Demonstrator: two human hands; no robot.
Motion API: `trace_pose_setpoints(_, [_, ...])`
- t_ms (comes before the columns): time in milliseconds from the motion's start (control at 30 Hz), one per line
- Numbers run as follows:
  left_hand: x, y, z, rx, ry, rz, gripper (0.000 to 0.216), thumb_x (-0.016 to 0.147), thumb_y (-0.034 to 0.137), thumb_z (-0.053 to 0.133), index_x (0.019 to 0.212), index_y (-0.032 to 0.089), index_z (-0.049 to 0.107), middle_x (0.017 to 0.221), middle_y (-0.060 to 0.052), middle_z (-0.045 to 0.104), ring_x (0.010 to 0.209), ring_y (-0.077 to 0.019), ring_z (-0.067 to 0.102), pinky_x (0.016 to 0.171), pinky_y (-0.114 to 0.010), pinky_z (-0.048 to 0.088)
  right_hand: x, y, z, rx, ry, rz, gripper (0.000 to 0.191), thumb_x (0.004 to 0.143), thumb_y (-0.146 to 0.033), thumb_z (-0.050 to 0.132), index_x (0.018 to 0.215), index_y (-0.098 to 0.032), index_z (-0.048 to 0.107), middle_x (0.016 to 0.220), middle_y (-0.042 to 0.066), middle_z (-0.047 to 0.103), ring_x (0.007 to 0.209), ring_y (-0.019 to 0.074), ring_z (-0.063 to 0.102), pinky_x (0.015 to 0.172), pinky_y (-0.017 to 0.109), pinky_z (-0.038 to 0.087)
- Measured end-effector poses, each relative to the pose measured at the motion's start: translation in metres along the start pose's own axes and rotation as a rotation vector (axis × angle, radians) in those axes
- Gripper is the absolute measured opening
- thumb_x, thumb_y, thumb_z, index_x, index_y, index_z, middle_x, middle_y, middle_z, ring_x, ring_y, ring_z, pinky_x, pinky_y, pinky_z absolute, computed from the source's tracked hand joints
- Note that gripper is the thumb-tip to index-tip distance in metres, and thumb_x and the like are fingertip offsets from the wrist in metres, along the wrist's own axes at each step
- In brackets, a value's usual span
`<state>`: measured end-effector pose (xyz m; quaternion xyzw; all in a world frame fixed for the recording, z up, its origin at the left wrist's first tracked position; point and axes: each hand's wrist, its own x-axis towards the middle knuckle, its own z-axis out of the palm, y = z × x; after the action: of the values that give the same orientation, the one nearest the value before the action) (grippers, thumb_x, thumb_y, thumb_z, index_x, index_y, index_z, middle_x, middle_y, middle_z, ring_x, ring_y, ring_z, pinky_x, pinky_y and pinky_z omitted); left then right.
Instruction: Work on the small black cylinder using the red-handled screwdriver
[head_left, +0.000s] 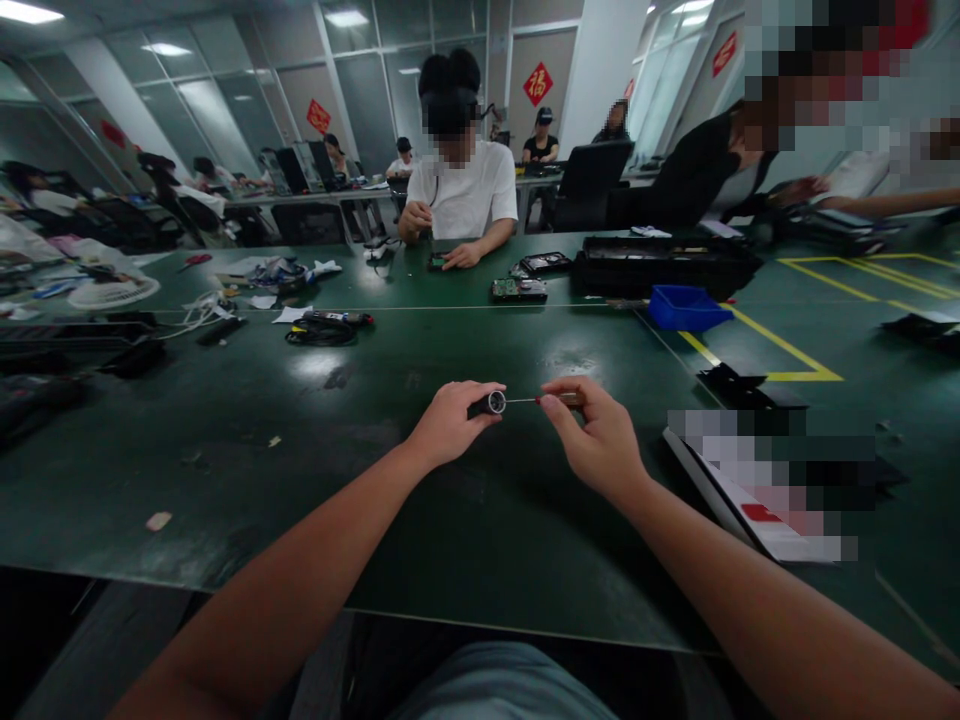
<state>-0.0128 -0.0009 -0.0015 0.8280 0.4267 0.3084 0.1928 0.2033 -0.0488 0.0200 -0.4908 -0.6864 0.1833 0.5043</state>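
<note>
The dark green counter [300, 470] spreads wide in front of you, with yellow tape lines on its right side. Across it sits a person in a white shirt [465, 195], both hands down on the far edge. To that person's left as you see it lies a long black case [664, 265], and just in front of the case is a blue bin [686, 307]. A coil of black cable [321, 330] rests well off to your left.

Your left hand [450, 425] and right hand [600, 440] are raised just above the counter's middle, close together. Your left fingers [480, 390] are curled around a small black cylinder [491, 403], its silver end facing right. Your right fingers [559, 385] pinch the reddish handle of a thin screwdriver [525, 400], held level, its tip at the cylinder's silver end.
</note>
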Motion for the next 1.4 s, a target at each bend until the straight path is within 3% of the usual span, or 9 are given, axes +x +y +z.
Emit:
trace_pose_setpoints(133, [0.000, -0.001, 0.000, 0.000, -0.002, 0.012, 0.039, 0.089, 0.023, 0.071, 0.128, 0.025, 0.066, 0.119, -0.005, 0.072, 0.111, -0.0245, 0.064, 0.103, -0.044, 0.045, -0.001, 0.002, -0.001, 0.011, -0.064, -0.014, 0.019, 0.094, -0.032, 0.056, 0.107, -0.024, 0.067, 0.094, 0.004, 0.073, 0.084, 0.0214, 0.069, 0.077, 0.035, 0.051])
trace_pose_setpoints(333, [0.000, -0.002, 0.000, 0.005, 0.003, 0.022, 0.037, 0.090, 0.025, 0.072, 0.126, 0.025, 0.067, 0.119, -0.005, 0.072, 0.110, -0.0237, 0.064, 0.102, -0.043, 0.045, 0.000, 0.001, 0.001, -0.049, -0.039, 0.091, 0.037, 0.101, -0.048, 0.045, 0.103, -0.021, 0.070, 0.065, 0.000, 0.063, 0.056, 0.0168, 0.058, 0.057, 0.031, 0.042])
trace_pose_setpoints(500, [0.000, -0.003, 0.000, 0.007, -0.006, 0.031, 0.036, 0.091, 0.026, 0.070, 0.127, 0.025, 0.067, 0.120, -0.005, 0.072, 0.111, -0.0236, 0.064, 0.101, -0.043, 0.045, -0.001, 0.000, 0.000, -0.049, -0.068, 0.070, 0.031, 0.098, -0.036, 0.051, 0.121, -0.020, 0.063, 0.070, -0.001, 0.064, 0.061, 0.0171, 0.060, 0.059, 0.030, 0.043])
trace_pose_setpoints(667, [0.000, -0.004, 0.001, 0.006, -0.004, 0.033, 0.036, 0.091, 0.026, 0.071, 0.127, 0.025, 0.067, 0.121, -0.004, 0.071, 0.112, -0.0238, 0.064, 0.102, -0.043, 0.045, -0.001, 0.000, 0.000, -0.034, -0.060, 0.082, 0.034, 0.102, -0.045, 0.043, 0.106, -0.022, 0.068, 0.070, 0.001, 0.064, 0.062, 0.0177, 0.060, 0.061, 0.032, 0.043])
trace_pose_setpoints(867, [0.000, -0.003, 0.000, 0.013, -0.012, 0.015, 0.037, 0.091, 0.027, 0.071, 0.127, 0.026, 0.067, 0.120, -0.005, 0.071, 0.111, -0.0247, 0.064, 0.101, -0.044, 0.045, -0.001, 0.001, 0.002, 0.004, -0.020, 0.107, 0.028, 0.095, -0.037, 0.054, 0.117, -0.022, 0.060, 0.078, 0.001, 0.068, 0.064, 0.0181, 0.060, 0.060, 0.032, 0.043])
trace_pose_setpoints(1000, [0.000, -0.005, 0.001, 0.025, -0.018, 0.028, 0.038, 0.090, 0.026, 0.071, 0.128, 0.026, 0.066, 0.119, -0.005, 0.071, 0.110, -0.0245, 0.064, 0.101, -0.044, 0.045, -0.002, 0.001, 0.001, 0.019, -0.034, 0.098, 0.025, 0.098, -0.041, 0.050, 0.106, -0.023, 0.064, 0.077, 0.002, 0.067, 0.067, 0.0182, 0.061, 0.063, 0.033, 0.044])
trace_pose_setpoints(1200, [0.000, -0.002, 0.001, 0.027, -0.013, 0.013, 0.038, 0.090, 0.025, 0.071, 0.127, 0.025, 0.067, 0.117, -0.005, 0.072, 0.108, -0.0248, 0.065, 0.100, -0.045, 0.046, -0.001, 0.007, 0.007, 0.217, 0.046, 0.187, 0.023, 0.093, -0.040, 0.059, 0.105, -0.022, 0.063, 0.085, 0.003, 0.070, 0.076, 0.0200, 0.066, 0.071, 0.037, 0.051])
trace_pose_setpoints(1400, [0.001, -0.001, -0.001, 0.004, 0.052, 0.045, 0.040, 0.089, 0.020, 0.072, 0.127, 0.024, 0.066, 0.120, -0.006, 0.072, 0.112, -0.0243, 0.064, 0.103, -0.045, 0.044, 0.003, 0.011, 0.016, 0.597, 0.136, 0.351, 0.028, 0.088, -0.049, 0.066, 0.094, -0.021, 0.069, 0.081, 0.002, 0.070, 0.074, 0.0176, 0.066, 0.078, 0.038, 0.054])
